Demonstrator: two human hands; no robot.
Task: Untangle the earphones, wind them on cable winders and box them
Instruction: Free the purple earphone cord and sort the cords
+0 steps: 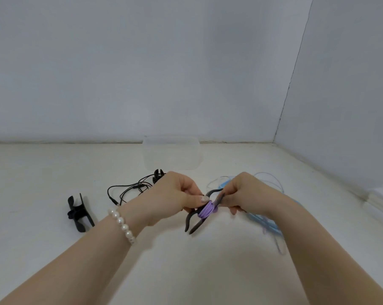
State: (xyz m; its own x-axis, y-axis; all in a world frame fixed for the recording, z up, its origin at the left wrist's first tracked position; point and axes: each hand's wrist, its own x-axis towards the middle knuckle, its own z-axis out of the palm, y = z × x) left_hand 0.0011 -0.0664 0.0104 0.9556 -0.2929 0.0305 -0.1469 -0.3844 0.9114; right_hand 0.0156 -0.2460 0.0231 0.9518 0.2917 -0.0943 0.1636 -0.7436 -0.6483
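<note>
Risk of slipping coils first: purple earphone cable wound tight round middle of black cable winder, held above white counter between both hands; could spring loose if either pinch eases, since tail not yet tucked. Left hand pinching winder body, thumb pressed over wraps. Right hand curled, pinching winder's upper prong and, as far as can be judged, cable end; exact contact hidden. Loose purple tail trailing right, crossing blue earphone cable heaped just beside right wrist; could snag or re-tangle there when pulled. Black earphones lying loose behind left hand, second black winder well apart at left, third winder near clear plastic box at back, apparently holding nothing yet
</note>
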